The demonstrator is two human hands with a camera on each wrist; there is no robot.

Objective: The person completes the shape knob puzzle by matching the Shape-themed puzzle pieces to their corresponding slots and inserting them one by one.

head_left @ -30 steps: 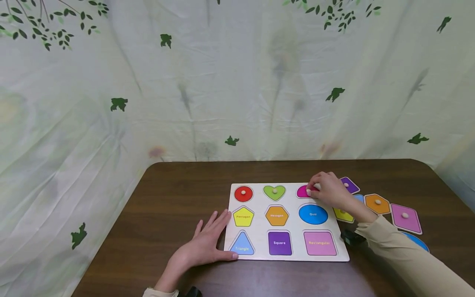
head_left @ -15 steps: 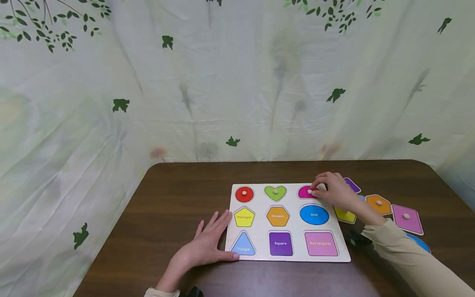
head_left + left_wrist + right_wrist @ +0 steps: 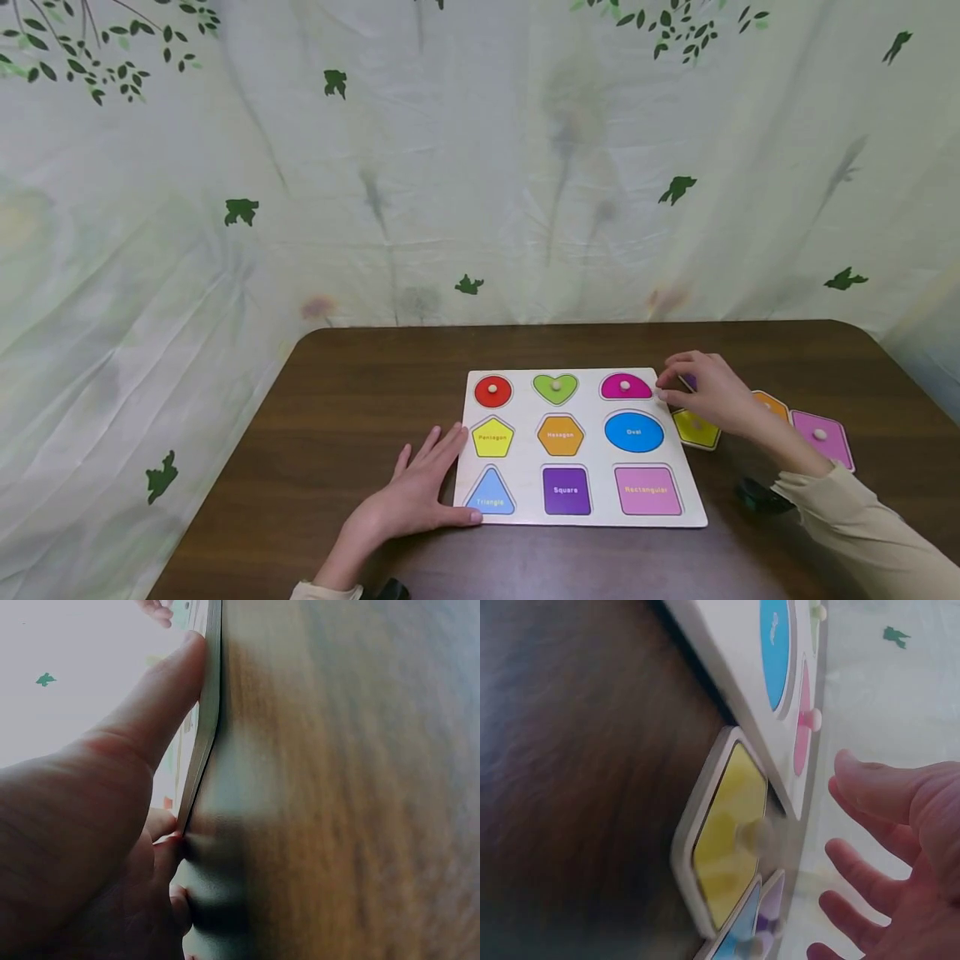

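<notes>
A white shape puzzle board (image 3: 522, 410) lies flat on the table. My left hand (image 3: 408, 500) rests at its left side, fingers spread against that edge and thumb over the near corner; the left wrist view shows the thumb (image 3: 169, 694) along the board's rim. Just beyond the far right corner, my right hand (image 3: 708, 387) hovers with loosely bent fingers and nothing between them. Beside it, the magenta semicircle (image 3: 611, 387) sits in its slot, knob up. A red circle (image 3: 483, 393) and green heart (image 3: 543, 385) with knobs sit in the same row.
Right of the board lie loose knobbed pieces: a yellow one (image 3: 724, 832) against its edge, a blue one (image 3: 739, 922), a purple one (image 3: 772, 900), an orange one (image 3: 768, 403) and a pink rectangle (image 3: 821, 454). My right forearm covers some. A printed curtain (image 3: 480, 167) hangs behind the table.
My right hand has let go of the magenta semicircle's knob and drawn away to the right, toward the loose pieces. The left hand stays on the board's edge.
</notes>
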